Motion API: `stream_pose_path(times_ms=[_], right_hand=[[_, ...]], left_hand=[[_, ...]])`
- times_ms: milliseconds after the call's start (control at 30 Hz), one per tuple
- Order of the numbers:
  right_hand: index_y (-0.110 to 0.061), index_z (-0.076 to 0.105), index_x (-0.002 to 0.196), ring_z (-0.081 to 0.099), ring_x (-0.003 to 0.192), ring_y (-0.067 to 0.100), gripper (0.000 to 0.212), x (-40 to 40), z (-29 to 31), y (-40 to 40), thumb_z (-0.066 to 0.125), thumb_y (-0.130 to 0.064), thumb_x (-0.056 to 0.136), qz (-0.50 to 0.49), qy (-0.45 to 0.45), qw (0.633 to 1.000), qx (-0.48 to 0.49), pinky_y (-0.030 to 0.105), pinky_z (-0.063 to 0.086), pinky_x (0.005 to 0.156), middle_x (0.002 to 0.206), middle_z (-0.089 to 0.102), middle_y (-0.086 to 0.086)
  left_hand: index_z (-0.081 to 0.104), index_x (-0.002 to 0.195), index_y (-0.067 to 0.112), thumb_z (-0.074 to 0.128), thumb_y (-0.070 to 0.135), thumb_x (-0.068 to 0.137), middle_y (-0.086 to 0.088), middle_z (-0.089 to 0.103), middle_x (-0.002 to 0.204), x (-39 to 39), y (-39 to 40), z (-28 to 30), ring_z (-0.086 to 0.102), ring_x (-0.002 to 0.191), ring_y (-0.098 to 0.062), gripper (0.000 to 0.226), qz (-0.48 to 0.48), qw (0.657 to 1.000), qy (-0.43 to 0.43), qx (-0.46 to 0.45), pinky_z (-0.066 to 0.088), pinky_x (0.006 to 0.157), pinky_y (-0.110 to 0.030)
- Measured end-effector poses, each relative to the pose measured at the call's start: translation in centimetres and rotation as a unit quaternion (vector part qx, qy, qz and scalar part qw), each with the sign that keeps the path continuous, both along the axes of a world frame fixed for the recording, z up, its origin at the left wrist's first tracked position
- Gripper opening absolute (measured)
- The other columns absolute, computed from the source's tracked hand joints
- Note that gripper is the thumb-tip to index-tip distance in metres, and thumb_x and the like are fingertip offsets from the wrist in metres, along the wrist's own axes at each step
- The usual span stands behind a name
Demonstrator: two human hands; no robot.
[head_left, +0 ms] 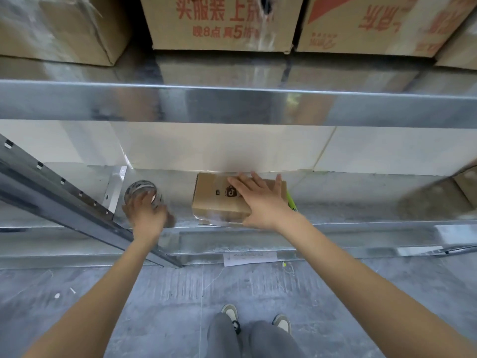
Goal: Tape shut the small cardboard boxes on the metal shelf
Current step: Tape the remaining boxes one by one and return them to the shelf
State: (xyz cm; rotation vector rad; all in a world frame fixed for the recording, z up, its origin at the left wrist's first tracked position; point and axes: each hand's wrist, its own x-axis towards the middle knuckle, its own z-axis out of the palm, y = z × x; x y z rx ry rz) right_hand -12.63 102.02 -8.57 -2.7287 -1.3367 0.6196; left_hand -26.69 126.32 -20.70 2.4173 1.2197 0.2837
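Cardboard small box (222,200) lies on the metal shelf (361,195) under my right hand (260,202), fingers spread flat on its lid. Leftward, my left hand (147,215) grips the tape roll (143,193).

Small cardboard box (222,200): brown, flat on lower metal shelf (361,200) near back wall, flaps closed, dark printed logos on top, clear tape glinting along its front edge. Tape roll (142,193): clear, left of box, apart.

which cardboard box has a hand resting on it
The small box on the lower shelf, under the right hand; the big printed boxes above go untouched.
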Motion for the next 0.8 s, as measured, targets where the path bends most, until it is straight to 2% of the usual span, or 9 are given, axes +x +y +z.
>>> stream_pose_path(times_ms=[100, 133, 200, 233, 300, 433, 600, 733, 800], right_hand=[[-0.026, -0.001, 0.155, -0.011, 0.149, 0.023, 0.101, 0.4, 0.0, 0.6, 0.064, -0.051, 0.082, 0.016, -0.017, 1.0, -0.004, 0.072, -0.013, 0.107, 0.163, -0.007, -0.003], [-0.022, -0.004, 0.154, -0.013, 0.149, 0.023, 0.109, 0.3, 0.0, 1.0, 0.067, -0.052, 0.078, 0.017, -0.023, 1.0, -0.005, 0.071, -0.013, 0.107, 0.162, -0.01, 0.0], [-0.013, -0.015, 0.152, -0.017, 0.148, 0.023, 0.129, 0.1, 0.0, 2.6, 0.073, -0.058, 0.07, 0.024, -0.033, 0.999, -0.011, 0.069, -0.012, 0.109, 0.161, -0.02, 0.004], [-0.009, -0.018, 0.151, -0.018, 0.148, 0.022, 0.135, -0.2, -0.1, 3.5, 0.074, -0.06, 0.067, 0.031, -0.032, 0.999, -0.013, 0.068, -0.01, 0.11, 0.16, -0.022, 0.006], [-0.006, -0.02, 0.149, -0.02, 0.147, 0.023, 0.14, -0.9, -0.7, 4.9, 0.077, -0.059, 0.065, 0.049, -0.029, 0.998, -0.023, 0.066, -0.004, 0.113, 0.159, -0.024, 0.009], [-0.003, -0.017, 0.15, -0.021, 0.147, 0.024, 0.133, -1.9, -1.8, 5.6, 0.078, -0.05, 0.069, 0.047, -0.085, 0.995, -0.026, 0.062, -0.003, 0.115, 0.159, -0.023, 0.011], [-0.002, -0.012, 0.151, -0.015, 0.148, 0.026, 0.125, -6.7, -3.0, 2.6, 0.077, -0.042, 0.073, 0.053, -0.127, 0.99, 0.024, 0.054, -0.005, 0.118, 0.16, -0.014, 0.013], [-0.006, -0.016, 0.151, -0.023, 0.146, 0.023, 0.118, -9.5, -3.8, 0.2, 0.072, -0.032, 0.077, 0.052, -0.101, 0.992, 0.056, 0.044, -0.015, 0.118, 0.16, -0.02, 0.01], [-0.009, -0.003, 0.154, -0.01, 0.149, 0.021, 0.105, -8.4, -3.5, 0.5, 0.069, -0.031, 0.08, 0.06, -0.093, 0.989, 0.096, 0.042, -0.017, 0.118, 0.162, -0.005, 0.009]], left_hand=[[0.046, 0.139, 0.007, 0.046, 0.032, 0.085, -0.015, 0.037, 0.151, 0.2, -2.0, 1.4, 0.018, 0.145, -0.034, 0.06, -0.044, 0.994, -0.096, -0.004, 0.01, 0.116, -0.047], [0.038, 0.146, 0.013, 0.039, 0.035, 0.088, -0.008, 0.029, 0.157, 0.7, -2.8, 2.4, 0.013, 0.148, -0.025, 0.062, -0.073, 0.984, -0.148, -0.067, 0.008, 0.119, -0.042], [0.021, 0.154, 0.025, 0.031, 0.044, 0.094, 0.011, 0.018, 0.159, 2.3, -4.8, 4.3, 0.012, 0.146, -0.002, 0.064, -0.138, 0.931, -0.221, -0.257, 0.009, 0.118, -0.026], [0.015, 0.155, 0.026, 0.029, 0.046, 0.093, 0.015, 0.016, 0.158, 3.1, -5.8, 4.9, 0.014, 0.143, 0.003, 0.066, -0.163, 0.901, -0.224, -0.334, 0.011, 0.115, -0.021], [0.012, 0.154, 0.022, 0.028, 0.042, 0.09, 0.008, 0.022, 0.156, 4.2, -7.3, 5.4, 0.024, 0.14, -0.003, 0.069, -0.183, 0.874, -0.207, -0.399, 0.02, 0.11, -0.015], [0.032, 0.131, 0.018, 0.027, 0.031, 0.089, -0.004, 0.047, 0.127, 4.1, -7.9, 5.6, 0.048, 0.113, -0.014, 0.044, -0.188, 0.881, -0.235, -0.365, 0.038, 0.09, -0.011], [0.032, 0.132, 0.008, 0.025, 0.014, 0.104, -0.004, 0.045, 0.124, 4.1, -8.4, 5.7, 0.045, 0.112, -0.013, 0.03, -0.193, 0.891, -0.245, -0.33, 0.034, 0.09, -0.003], [0.034, 0.13, 0.011, 0.026, 0.009, 0.106, -0.007, 0.049, 0.122, 4.1, -8.5, 6.1, 0.049, 0.111, -0.014, 0.025, -0.176, 0.88, -0.252, -0.361, 0.041, 0.091, -0.012], [0.035, 0.13, 0.008, 0.026, 0.006, 0.105, -0.009, 0.048, 0.121, 4.3, -8.2, 6.3, 0.047, 0.11, -0.016, 0.027, -0.168, 0.877, -0.249, -0.374, 0.04, 0.098, -0.024]])
